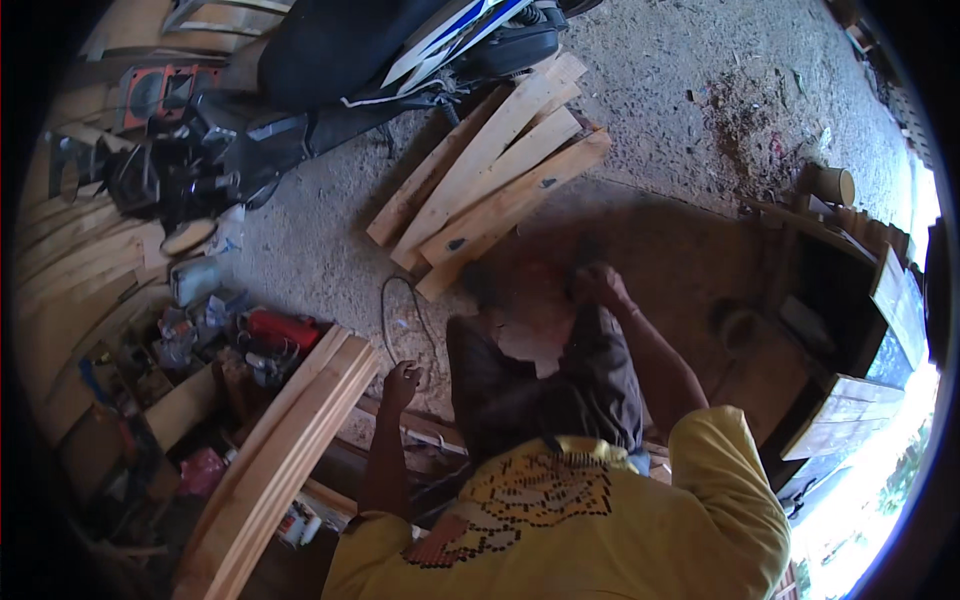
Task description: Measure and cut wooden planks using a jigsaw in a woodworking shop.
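My left hand (403, 384) hangs beside my left knee with its fingers curled together; whatever is between them, if anything, is too small to name. Just beyond it a dark cable (392, 300) loops over the dusty floor. By my right knee, my right hand (601, 287) is closed, its fingers bent down in shadow, and I cannot make out anything in it. Ahead of my knees lies a loose stack of wooden boards (500, 195), some with dark knots. To the left of my left arm is a bundle of long planks (290, 450).
A motorbike (330, 60) stands at the far left. Nearer, an open wooden box (180, 405) holds tools and a red cylinder (280, 328). Wood shavings (760, 120) litter the floor at the far right, near a round tin (832, 186) and a dark cabinet (820, 270).
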A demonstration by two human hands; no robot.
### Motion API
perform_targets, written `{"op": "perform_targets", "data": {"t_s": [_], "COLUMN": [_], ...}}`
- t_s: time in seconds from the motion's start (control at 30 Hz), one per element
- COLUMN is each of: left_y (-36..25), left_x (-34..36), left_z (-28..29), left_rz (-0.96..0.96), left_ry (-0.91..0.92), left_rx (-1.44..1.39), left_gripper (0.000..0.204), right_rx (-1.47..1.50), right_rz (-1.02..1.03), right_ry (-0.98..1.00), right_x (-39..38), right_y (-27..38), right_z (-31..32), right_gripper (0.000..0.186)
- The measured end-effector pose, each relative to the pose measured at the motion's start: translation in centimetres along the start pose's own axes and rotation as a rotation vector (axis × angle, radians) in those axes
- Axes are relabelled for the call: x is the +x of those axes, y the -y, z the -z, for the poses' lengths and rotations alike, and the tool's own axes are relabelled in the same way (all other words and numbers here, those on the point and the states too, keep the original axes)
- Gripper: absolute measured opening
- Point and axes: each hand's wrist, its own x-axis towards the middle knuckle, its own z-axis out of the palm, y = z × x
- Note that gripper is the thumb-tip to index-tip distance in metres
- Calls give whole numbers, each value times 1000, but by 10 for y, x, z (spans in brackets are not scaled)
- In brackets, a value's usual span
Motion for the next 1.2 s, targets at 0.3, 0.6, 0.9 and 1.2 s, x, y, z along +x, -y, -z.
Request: {"op": "perform_targets", "data": {"t_s": [0.3, 0.6, 0.9, 1.2], "left_y": [-17, -16, -9, -45], "left_x": [331, 571, 571, 506], "left_z": [59, -13, -86, -92], "left_rz": [-226, -148, -418, -402], "left_ry": [-126, 3, -64, -77], "left_rx": [291, 265, 840, 501], "left_gripper": [51, 103, 125, 110], "right_rx": [265, 1243, 1357, 1008], "right_rz": [-263, -498, -489, -520], "right_ry": [184, -263, -157, -520], "right_x": [137, 299, 260, 184], "right_y": [7, 20, -57, -85], "right_z": [-281, -461, -438, -373], "right_gripper": [66, 70, 61, 59]}}
